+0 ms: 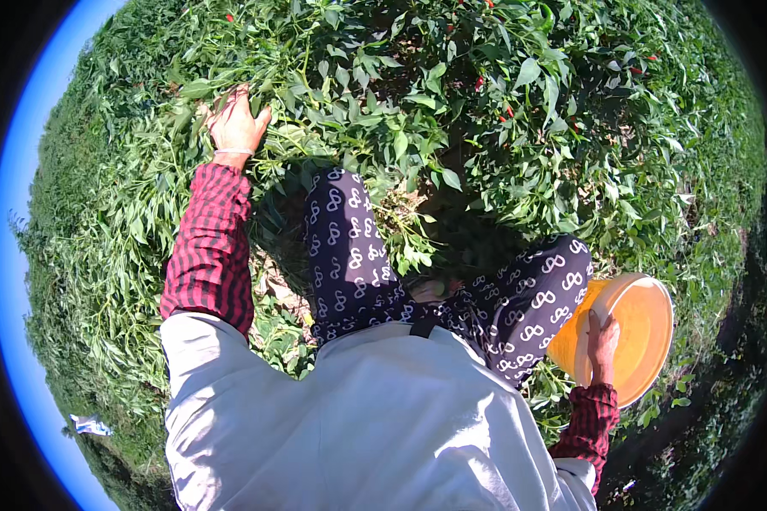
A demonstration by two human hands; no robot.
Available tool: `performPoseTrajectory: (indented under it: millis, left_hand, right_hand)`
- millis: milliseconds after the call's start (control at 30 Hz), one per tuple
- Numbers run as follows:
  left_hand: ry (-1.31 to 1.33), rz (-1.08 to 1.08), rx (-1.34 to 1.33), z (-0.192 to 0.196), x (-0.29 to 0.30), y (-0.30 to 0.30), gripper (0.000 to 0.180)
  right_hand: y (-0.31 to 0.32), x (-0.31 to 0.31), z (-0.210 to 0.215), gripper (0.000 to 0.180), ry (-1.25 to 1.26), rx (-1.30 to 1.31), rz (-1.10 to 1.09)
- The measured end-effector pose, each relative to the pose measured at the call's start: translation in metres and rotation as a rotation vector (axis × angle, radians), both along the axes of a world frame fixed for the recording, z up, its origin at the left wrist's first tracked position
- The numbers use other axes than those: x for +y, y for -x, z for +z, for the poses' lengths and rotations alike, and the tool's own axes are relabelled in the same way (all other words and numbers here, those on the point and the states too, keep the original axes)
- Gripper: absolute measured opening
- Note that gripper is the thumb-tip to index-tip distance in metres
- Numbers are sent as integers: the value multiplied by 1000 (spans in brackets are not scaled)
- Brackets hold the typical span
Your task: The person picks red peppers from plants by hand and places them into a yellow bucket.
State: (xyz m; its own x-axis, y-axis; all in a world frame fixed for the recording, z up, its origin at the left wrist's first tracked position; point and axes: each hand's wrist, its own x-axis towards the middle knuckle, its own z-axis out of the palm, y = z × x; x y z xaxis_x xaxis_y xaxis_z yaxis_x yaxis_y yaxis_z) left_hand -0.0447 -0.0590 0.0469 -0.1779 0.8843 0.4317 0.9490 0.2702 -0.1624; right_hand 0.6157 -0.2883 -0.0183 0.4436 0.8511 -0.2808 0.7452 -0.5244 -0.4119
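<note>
My left hand (pixel 237 128) reaches into the leaves of a chili pepper plant (pixel 294 94) at the upper left. Its thumb stands away from the other fingers, whose tips are partly covered by leaves; nothing shows in its grasp. Low on the right, my right hand (pixel 602 341) is closed on the rim of a yellow-orange bucket (pixel 648 341). The bucket is tilted, with its mouth facing right, beside my bent right knee. Small red chili peppers (pixel 479 83) hang among the leaves at the top.
Dense green plants (pixel 94 272) surround me on the left, ahead and on the right. My legs (pixel 341 230) in dark patterned trousers are bent between the plants. A dark shaded strip (pixel 699 426) lies at the lower right. A small whitish object (pixel 90 425) shows far left.
</note>
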Motion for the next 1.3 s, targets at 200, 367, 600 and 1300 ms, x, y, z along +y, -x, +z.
performPoseTrajectory:
  millis: [200,367,600,1300]
  left_hand:
    - [-143,-123,11,-16,10,31,63]
    - [68,148,44,3,8,23,66]
    - [-20,102,87,-17,-3,44,67]
    - [74,180,-48,-26,-111,74,38]
  right_hand:
    - [-8,-17,-17,37,-116,-16,-24]
    - [-5,-26,-31,28,-134,-122,55]
    - [20,-15,4,31,-133,49,-10]
    - [97,-125,-19,37,-12,237,-479]
